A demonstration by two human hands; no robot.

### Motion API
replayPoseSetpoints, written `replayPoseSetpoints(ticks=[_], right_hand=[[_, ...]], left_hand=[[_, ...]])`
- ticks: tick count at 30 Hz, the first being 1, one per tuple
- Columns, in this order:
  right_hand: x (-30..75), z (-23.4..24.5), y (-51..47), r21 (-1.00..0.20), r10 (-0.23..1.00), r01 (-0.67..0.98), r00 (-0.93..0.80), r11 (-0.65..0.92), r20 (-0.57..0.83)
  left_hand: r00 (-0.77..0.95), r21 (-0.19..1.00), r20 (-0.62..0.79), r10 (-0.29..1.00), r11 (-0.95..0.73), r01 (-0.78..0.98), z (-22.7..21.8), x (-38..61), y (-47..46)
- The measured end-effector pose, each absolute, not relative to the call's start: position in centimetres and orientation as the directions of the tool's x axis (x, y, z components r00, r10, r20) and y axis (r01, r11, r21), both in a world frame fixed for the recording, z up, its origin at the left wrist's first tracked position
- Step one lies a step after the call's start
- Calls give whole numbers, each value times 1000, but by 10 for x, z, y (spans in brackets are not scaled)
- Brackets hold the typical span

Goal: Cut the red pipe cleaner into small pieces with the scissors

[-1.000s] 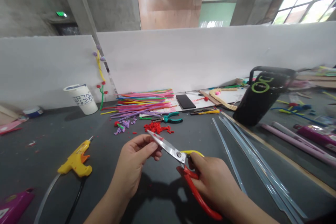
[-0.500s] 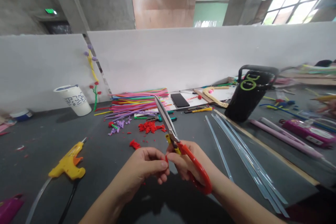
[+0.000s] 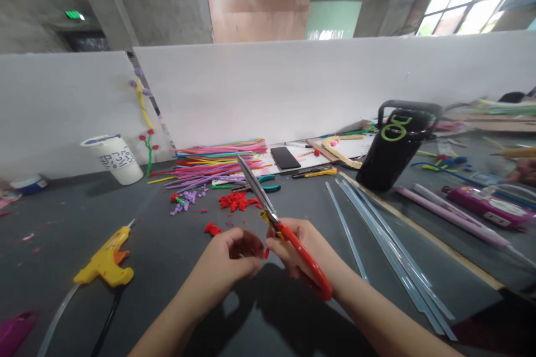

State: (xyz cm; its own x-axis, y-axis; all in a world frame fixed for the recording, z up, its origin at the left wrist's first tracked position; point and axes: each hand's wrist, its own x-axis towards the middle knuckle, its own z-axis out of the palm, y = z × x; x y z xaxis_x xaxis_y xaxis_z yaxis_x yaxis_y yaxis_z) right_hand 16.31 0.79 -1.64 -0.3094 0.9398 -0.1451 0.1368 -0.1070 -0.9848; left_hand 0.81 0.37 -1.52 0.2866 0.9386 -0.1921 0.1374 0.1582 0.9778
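Note:
My right hand (image 3: 295,248) is closed round the red-handled scissors (image 3: 285,228), whose closed blades point up and away toward the pile of coloured pipe cleaners (image 3: 218,164). My left hand (image 3: 228,262) is curled in a pinch right beside it, fingertips meeting the right hand's over a tiny red piece (image 3: 266,254). A small red scrap (image 3: 212,228) lies on the dark table just beyond my left hand. More red cuttings (image 3: 238,201) and purple cuttings (image 3: 186,201) lie farther back.
A yellow glue gun (image 3: 104,259) lies at the left with its cable. Clear glue sticks (image 3: 377,234) stretch along the right. A black bottle (image 3: 393,145), a phone (image 3: 285,157), a white paper cup (image 3: 113,159) and a white partition (image 3: 293,83) stand behind.
The scissors swung from lying across toward my left hand to pointing upward with blades closed. Both hands came together, and a red scrap now lies on the table.

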Motion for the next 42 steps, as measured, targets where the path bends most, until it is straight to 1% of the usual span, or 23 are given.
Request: replayPoseSetpoints(ticks=[2, 8, 12, 18, 21, 23, 25, 26, 29, 32, 34, 37, 42], right_hand=[[164, -16, 8, -980, 941, 168, -303, -103, -151], [162, -16, 8, -970, 934, 238, -337, -40, -122], [161, -15, 8, -964, 932, 261, -338, -41, -131], [160, -13, 8, -954, 927, 299, -347, -31, -139], [161, -13, 7, -947, 939, 320, -330, 12, -99], [164, -13, 6, -925, 957, 370, -289, 90, -22], [167, -13, 2, -857, 962, 477, -264, 193, 70], [169, -13, 0, -804, 959, 546, -263, 237, 104], [173, -16, -7, -634, 940, 699, -303, 331, 157], [176, -24, -11, -472, 927, 797, -322, 376, 194], [177, -29, -12, -392, 923, 836, -332, 383, 195], [178, -32, -13, -340, 923, 859, -340, 383, 182], [179, -32, -13, -319, 922, 866, -341, 384, 184]], left_hand=[[273, 983, -166, 948, 135, 128, -15, 8, 4], [268, 965, -247, 931, 210, 158, -17, 12, 2], [281, 968, -245, 928, 216, 128, -19, 14, 1], [293, 963, -254, 922, 215, 160, -16, 14, 1], [285, 972, -228, 931, 200, 124, -14, 13, 0], [225, 984, -175, 959, 165, 63, -13, 11, 0], [148, 992, -116, 982, 121, -31, -12, 8, 0], [111, 992, -87, 990, 96, -85, -11, 7, 0], [48, 981, -15, 999, 24, -191, -11, 3, 1], [21, 971, 51, 998, -45, -235, -12, 1, 2], [5, 963, 71, 997, -67, -262, -12, 1, 2], [5, 955, 71, 997, -66, -287, -11, 2, 0], [-12, 952, 62, 998, -62, -300, -9, 2, -2]])
